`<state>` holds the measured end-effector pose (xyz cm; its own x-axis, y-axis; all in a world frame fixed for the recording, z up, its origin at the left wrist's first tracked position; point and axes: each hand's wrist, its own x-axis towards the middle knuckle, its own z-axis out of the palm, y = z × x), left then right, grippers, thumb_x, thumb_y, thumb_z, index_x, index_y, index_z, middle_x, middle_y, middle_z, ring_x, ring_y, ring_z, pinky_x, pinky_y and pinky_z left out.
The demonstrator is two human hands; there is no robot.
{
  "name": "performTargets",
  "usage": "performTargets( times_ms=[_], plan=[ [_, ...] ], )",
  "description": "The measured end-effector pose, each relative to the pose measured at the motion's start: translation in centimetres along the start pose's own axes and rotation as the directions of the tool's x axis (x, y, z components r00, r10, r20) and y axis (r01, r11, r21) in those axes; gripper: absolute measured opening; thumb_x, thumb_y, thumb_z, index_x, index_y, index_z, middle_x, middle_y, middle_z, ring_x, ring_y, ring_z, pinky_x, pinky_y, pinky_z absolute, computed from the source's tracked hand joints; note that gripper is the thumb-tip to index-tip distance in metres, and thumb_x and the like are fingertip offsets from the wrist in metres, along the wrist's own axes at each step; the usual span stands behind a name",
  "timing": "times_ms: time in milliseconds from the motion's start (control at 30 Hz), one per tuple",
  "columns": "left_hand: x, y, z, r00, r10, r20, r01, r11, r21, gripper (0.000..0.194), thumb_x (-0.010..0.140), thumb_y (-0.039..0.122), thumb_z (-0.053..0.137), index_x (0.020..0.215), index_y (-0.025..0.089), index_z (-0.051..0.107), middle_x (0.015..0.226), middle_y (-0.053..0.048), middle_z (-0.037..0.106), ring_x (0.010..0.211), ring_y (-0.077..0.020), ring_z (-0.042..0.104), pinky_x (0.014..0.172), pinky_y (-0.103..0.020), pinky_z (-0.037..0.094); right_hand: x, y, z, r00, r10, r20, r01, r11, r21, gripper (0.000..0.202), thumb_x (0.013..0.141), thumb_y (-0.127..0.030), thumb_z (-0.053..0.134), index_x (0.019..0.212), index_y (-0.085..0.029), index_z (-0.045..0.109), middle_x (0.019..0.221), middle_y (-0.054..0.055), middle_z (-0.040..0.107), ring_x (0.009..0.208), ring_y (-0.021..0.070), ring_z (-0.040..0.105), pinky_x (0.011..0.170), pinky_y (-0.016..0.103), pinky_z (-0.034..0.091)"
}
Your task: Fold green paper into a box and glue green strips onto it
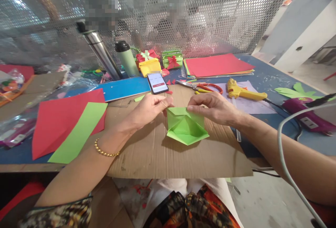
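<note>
A folded piece of light green paper (187, 128) is held over the cardboard sheet (147, 158), its near end opened into a pocket shape. My left hand (154, 107) pinches the paper's far left corner between thumb and fingers. On the far right edge, my right hand (211, 106) grips the paper with its thumb on top and the fingers behind, partly hidden. Just beyond the hands lie a pair of scissors with red handles (210, 88) and a lit phone (158, 83).
Red paper (70, 112) and a green strip (81, 133) lie left. A yellow glue gun (245, 92) and purple power strip (306, 114) sit right. Behind stand a steel flask (101, 53), a green bottle (127, 60), small paper bags (150, 68) and stacked red sheets (220, 65). A cable (282, 151) crosses my right arm.
</note>
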<state>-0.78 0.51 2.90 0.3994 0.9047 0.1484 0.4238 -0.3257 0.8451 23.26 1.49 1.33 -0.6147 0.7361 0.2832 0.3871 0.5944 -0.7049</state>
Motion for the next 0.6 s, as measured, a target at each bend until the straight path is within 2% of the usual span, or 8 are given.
performTargets(
  times_ms=[67, 133, 200, 300, 467, 600],
  plan=[
    [-0.16, 0.24, 0.04, 1.000, -0.018, 0.007, 0.018, 1.000, 0.013, 0.053, 0.082, 0.066, 0.072, 0.068, 0.015, 0.070, 0.067, -0.004, 0.068, 0.065, -0.0150, 0.059, 0.061, -0.026, 0.046, 0.02, 0.03, -0.14, 1.000, 0.000, 0.002, 0.000, 1.000, -0.002, 0.031, 0.095, -0.039, 0.056, 0.073, -0.018, 0.062, 0.063, -0.002, 0.054, 0.061, 0.0105, 0.046, 0.057, 0.027, 0.032],
    [-0.33, 0.45, 0.14, 0.998, -0.056, 0.009, 0.056, 0.998, 0.021, 0.042, 0.081, 0.053, 0.076, 0.066, 0.015, 0.069, 0.064, -0.003, 0.067, 0.063, -0.0141, 0.058, 0.058, -0.025, 0.044, 0.03, 0.07, -0.24, 1.000, 0.003, 0.000, -0.003, 1.000, 0.007, 0.031, 0.095, -0.038, 0.056, 0.073, -0.018, 0.062, 0.063, -0.002, 0.053, 0.060, 0.0105, 0.045, 0.057, 0.027, 0.031],
    [-0.41, 0.54, 0.25, 0.997, -0.072, -0.009, 0.073, 0.997, 0.029, 0.029, 0.082, 0.040, 0.073, 0.066, 0.015, 0.069, 0.064, -0.002, 0.068, 0.062, -0.0137, 0.058, 0.060, -0.024, 0.044, 0.04, 0.15, -0.27, 1.000, 0.000, -0.004, 0.000, 1.000, 0.017, 0.031, 0.095, -0.038, 0.056, 0.073, -0.017, 0.063, 0.062, -0.002, 0.053, 0.060, 0.0104, 0.045, 0.056, 0.027, 0.031],
    [-0.34, 0.45, 0.34, 0.998, -0.057, -0.026, 0.058, 0.996, 0.066, 0.024, 0.082, 0.029, 0.068, 0.062, 0.015, 0.068, 0.062, -0.002, 0.066, 0.062, -0.0133, 0.057, 0.061, -0.025, 0.044, 0.03, 0.27, -0.25, 1.000, -0.008, 0.001, 0.008, 1.000, 0.008, 0.032, 0.095, -0.039, 0.057, 0.073, -0.018, 0.063, 0.062, -0.002, 0.053, 0.060, 0.0103, 0.045, 0.057, 0.027, 0.031],
    [-0.14, 0.35, 0.06, 0.999, -0.043, 0.013, 0.042, 0.998, 0.055, 0.021, 0.081, 0.026, 0.067, 0.062, 0.016, 0.067, 0.060, 0.000, 0.063, 0.060, -0.0127, 0.055, 0.060, -0.025, 0.044, -0.02, 0.31, -0.31, 1.000, -0.012, 0.007, 0.012, 1.000, -0.008, 0.031, 0.095, -0.039, 0.057, 0.074, -0.018, 0.064, 0.065, -0.001, 0.059, 0.063, 0.0114, 0.049, 0.060, 0.027, 0.035],
    [-0.07, 0.50, -0.04, 0.996, 0.001, 0.092, 0.000, 1.000, -0.009, 0.028, 0.083, 0.039, 0.069, 0.068, 0.016, 0.067, 0.065, 0.000, 0.063, 0.064, -0.0129, 0.055, 0.062, -0.024, 0.045, -0.05, 0.11, -0.32, 1.000, -0.025, -0.001, 0.025, 1.000, -0.004, 0.031, 0.095, -0.039, 0.058, 0.074, -0.018, 0.064, 0.065, -0.001, 0.059, 0.063, 0.0115, 0.050, 0.060, 0.027, 0.035]
  ],
)
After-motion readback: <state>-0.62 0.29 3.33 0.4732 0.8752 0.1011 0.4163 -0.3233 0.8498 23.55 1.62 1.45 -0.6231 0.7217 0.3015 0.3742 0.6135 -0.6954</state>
